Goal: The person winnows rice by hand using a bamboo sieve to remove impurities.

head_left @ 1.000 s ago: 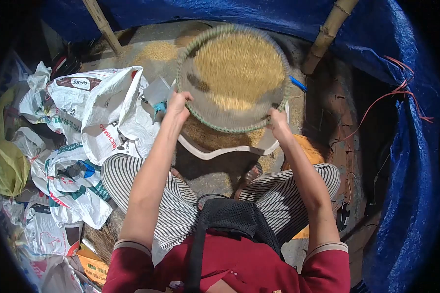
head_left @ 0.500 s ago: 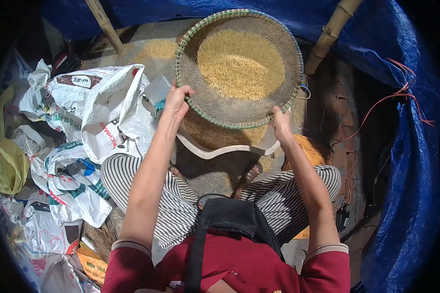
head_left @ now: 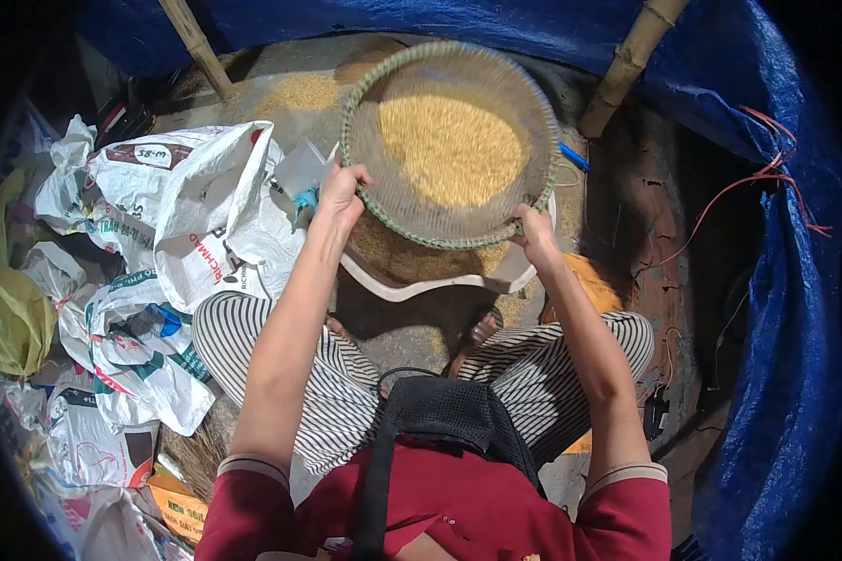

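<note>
A round woven winnowing basket (head_left: 374, 192) with a green-laced rim hangs in front of me, smeared a little by motion. Yellow grain (head_left: 454, 145) lies heaped across its middle. My left hand (head_left: 343, 190) is closed around the near left rim, and my right hand (head_left: 536, 231) is wrapped on the near right rim. Beneath the basket sits a pale plastic basin (head_left: 412, 289) with a wavy edge, partly hidden. More grain (head_left: 393, 252) shows inside the basin.
Crumpled white feed sacks (head_left: 196, 201) pile up on the left, beside a yellowish bag (head_left: 19, 309). Spilled grain (head_left: 304, 92) lies on the floor beyond. Bamboo poles (head_left: 631, 61) and a blue tarp (head_left: 776, 374) border the space. An orange sack (head_left: 589, 285) is right of the basin.
The basket's far edge has dropped toward me and its right side has shifted left. The grain has gathered into a denser heap. Both hands keep their grip on the rim.
</note>
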The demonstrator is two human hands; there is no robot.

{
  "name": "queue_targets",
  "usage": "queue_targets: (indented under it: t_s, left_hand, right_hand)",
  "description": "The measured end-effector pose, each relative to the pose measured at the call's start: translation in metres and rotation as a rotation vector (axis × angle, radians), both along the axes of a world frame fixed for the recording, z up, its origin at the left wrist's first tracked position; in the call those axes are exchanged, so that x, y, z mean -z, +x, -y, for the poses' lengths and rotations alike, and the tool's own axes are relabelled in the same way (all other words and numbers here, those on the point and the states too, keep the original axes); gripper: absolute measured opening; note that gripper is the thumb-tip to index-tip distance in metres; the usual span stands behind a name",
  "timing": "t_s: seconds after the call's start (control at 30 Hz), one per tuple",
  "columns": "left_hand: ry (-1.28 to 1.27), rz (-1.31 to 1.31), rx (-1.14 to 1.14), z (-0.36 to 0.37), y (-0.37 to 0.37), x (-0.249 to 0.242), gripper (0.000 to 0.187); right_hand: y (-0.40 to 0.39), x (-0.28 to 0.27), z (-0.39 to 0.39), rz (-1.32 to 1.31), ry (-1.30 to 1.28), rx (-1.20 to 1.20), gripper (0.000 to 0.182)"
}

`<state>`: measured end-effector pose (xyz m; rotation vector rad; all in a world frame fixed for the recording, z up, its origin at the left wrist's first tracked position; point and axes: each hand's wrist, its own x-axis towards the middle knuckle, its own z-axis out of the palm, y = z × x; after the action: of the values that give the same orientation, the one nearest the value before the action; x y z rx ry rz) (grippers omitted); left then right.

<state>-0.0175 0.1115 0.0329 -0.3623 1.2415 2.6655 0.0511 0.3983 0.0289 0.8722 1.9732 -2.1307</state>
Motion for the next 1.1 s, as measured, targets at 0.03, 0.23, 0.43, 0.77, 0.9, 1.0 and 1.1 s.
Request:
queue_targets:
  t_s: [0.03, 0.23, 0.43, 0.77, 0.9, 1.0, 1.1]
  left_hand:
    - [0.023, -0.069, -0.022, 0.001, 0.002, -0.01, 0.068]
    - [-0.049, -0.066, -0.023, 0.002, -0.005, 0.014, 0.068]
    - [-0.032, 0.241, 0.009, 0.002, 0.001, 0.048, 0.047]
    - [0.019, -0.116, -0.013, 0.015, -0.014, 0.015, 0.062]
    - [0.086, 0.126, 0.039, 0.003, 0.001, 0.033, 0.041]
    - [0.05, 0.24, 0.066, 0.004, 0.0, 0.051, 0.043]
    - [0.022, 0.245, 0.027, 0.005, -0.004, 0.05, 0.049]
  right_hand:
    - [0.001, -0.004, 0.007, -0.072, 0.079, 0.093, 0.029]
    - [-0.003, 0.0, 0.0, -0.029, 0.102, 0.07, 0.027]
    - [0.004, 0.026, -0.001, 0.122, -0.084, 0.04, 0.028]
    - [-0.003, -0.004, 0.002, -0.207, 0.325, 0.095, 0.038]
    - [0.001, -0.009, 0.007, -0.001, 0.087, 0.042, 0.033]
    - [0.008, 0.008, 0.005, 0.133, -0.036, 0.029, 0.026]
    - [0.006, 0.009, 0.0, 0.114, -0.016, -0.014, 0.025]
